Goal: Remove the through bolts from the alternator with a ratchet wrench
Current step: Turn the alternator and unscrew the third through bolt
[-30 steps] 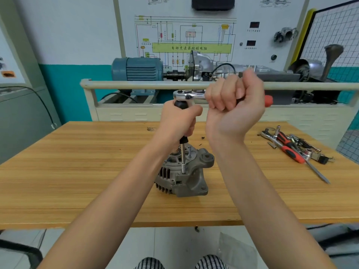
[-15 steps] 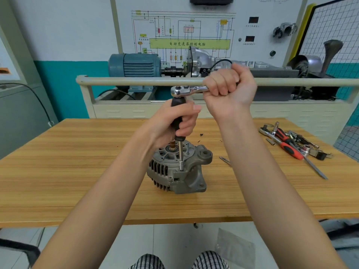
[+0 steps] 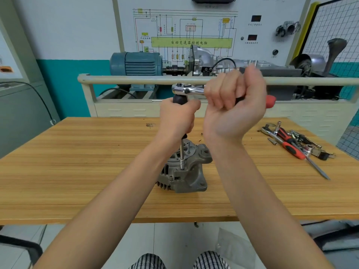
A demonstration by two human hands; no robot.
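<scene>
Alternator [image 3: 184, 171] stands on the counter [image 3: 77, 162]; ratchet wrench [image 3: 189, 89] handle is gripped by right hand [image 3: 234, 105], extension held by left hand [image 3: 177, 119] fingers. Bolt engaged, not out (others unclear).

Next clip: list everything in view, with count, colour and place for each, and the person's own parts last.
alternator: one, grey, mid table, standing on end
ratchet: one, chrome head, red handle end, held above the alternator
extension: one, black grip, steel shaft, upright from ratchet down to the alternator's top
table: one, light wood, across the foreground
loose tools: a heap, count unclear, red, black and steel, right side of table
motor: one, blue-grey, on the bench behind the table
wiring chart: one, white with green band, back wall
left hand: grips the extension's black grip
right hand: grips the ratchet handle
</scene>
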